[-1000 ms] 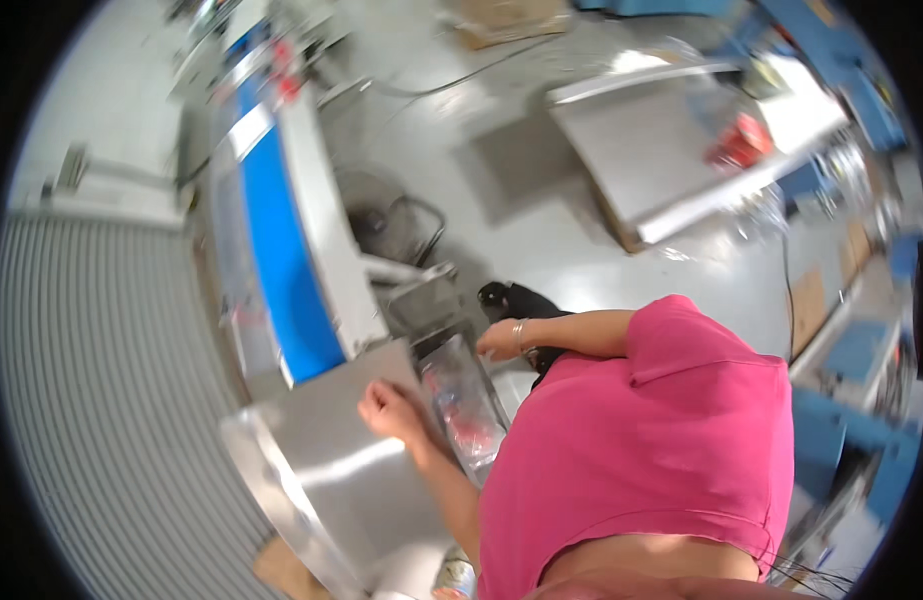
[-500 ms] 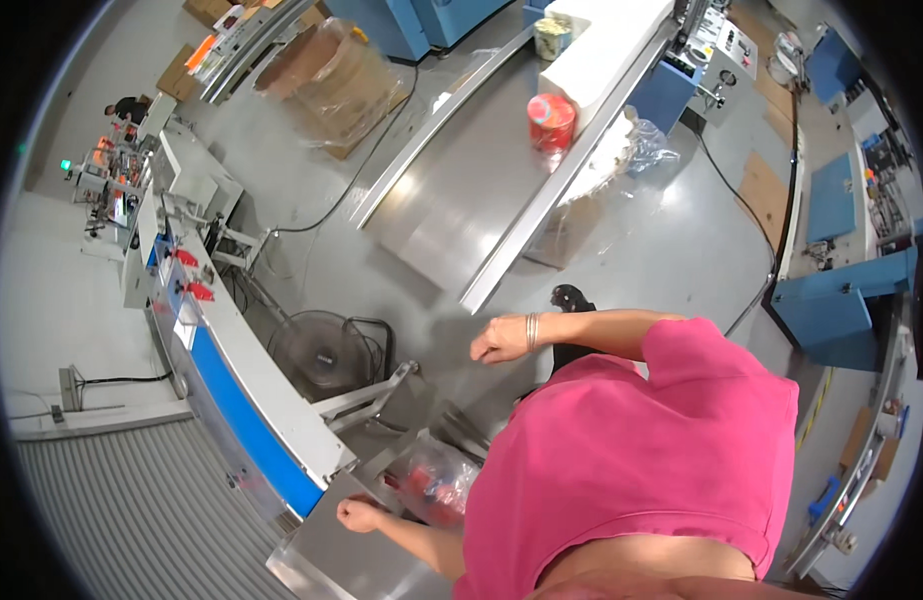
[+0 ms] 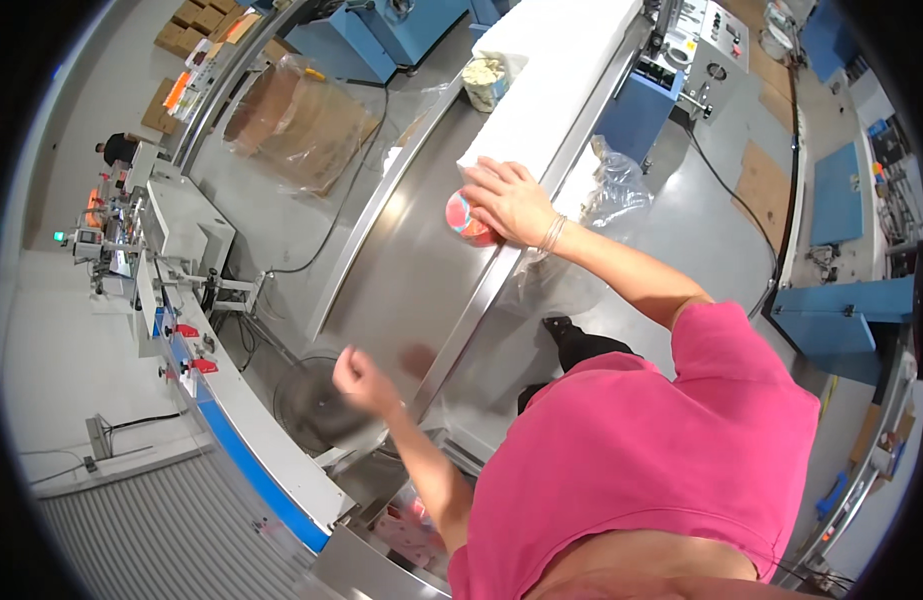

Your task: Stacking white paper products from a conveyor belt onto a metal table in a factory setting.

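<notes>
My right hand (image 3: 516,208) rests over a round red tin (image 3: 461,213) with some light blue on it, its fingers spread along the tin's top and side. The tin stands on the long metal table (image 3: 396,245), against its right rail and just in front of a white slab-like stack (image 3: 556,70). My left hand (image 3: 364,383) is raised near the table's front end, smeared by motion. Its fingers look bent, and I see nothing in them. A patterned tub (image 3: 484,85) filled with pale pieces sits farther up the table, left of the white stack.
To my left runs a conveyor with a blue belt (image 3: 261,465), and a round floor fan (image 3: 321,400) stands beside it. A plastic-lined carton (image 3: 296,130) lies beyond the table. Clear plastic bags (image 3: 613,185) are right of the table. A person (image 3: 119,150) stands far left.
My right hand has reached forward from beside my body onto the red tin. My left hand has lifted off the metal surface by the conveyor and moved forward toward the table.
</notes>
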